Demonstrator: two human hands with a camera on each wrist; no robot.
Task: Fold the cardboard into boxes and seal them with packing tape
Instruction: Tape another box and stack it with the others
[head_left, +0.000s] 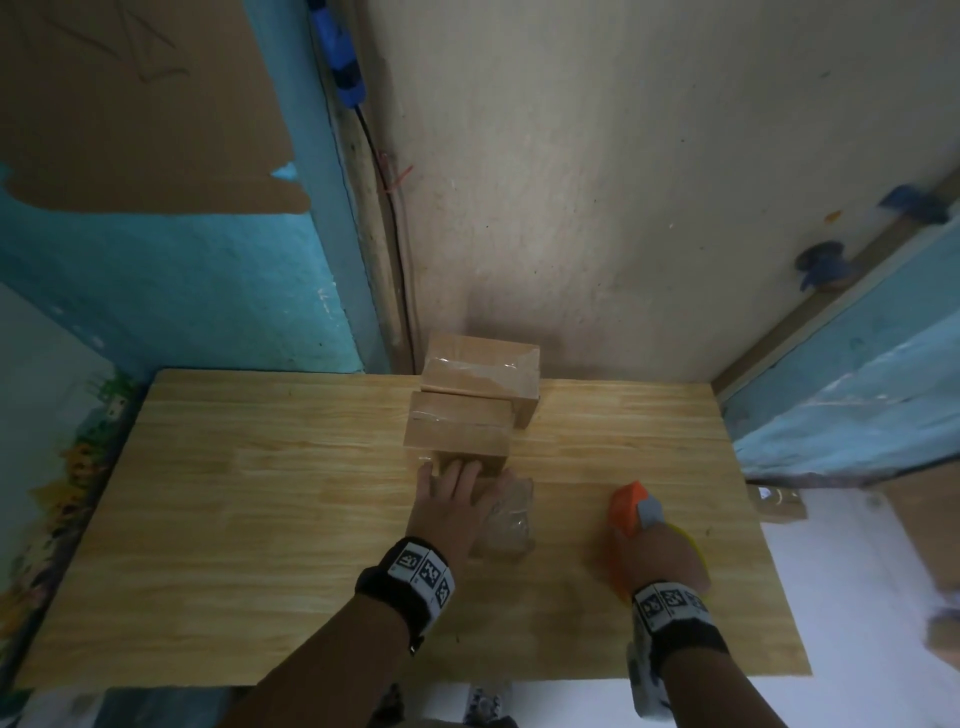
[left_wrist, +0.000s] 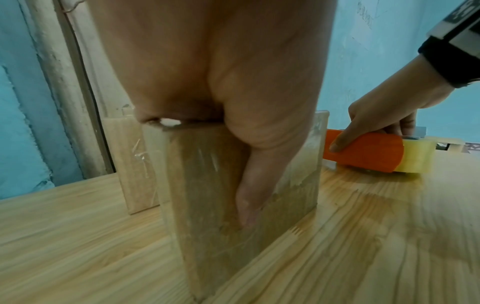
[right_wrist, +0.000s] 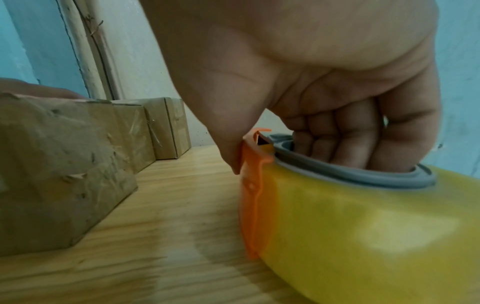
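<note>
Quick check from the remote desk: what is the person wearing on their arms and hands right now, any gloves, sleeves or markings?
No gloves and no sleeves: the left hand and right hand are bare, and so are both forearms. Each wrist carries a black band topped by a row of white square tags printed with black block patterns. The right wrist has the same band and tags.

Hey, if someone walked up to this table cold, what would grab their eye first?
Probably the orange tape dispenser with its yellowish roll, gripped by the right hand at the table's right side. Next, the left hand lying on a taped box mid-table. Behind it, two more taped boxes line up toward the wall.
</note>
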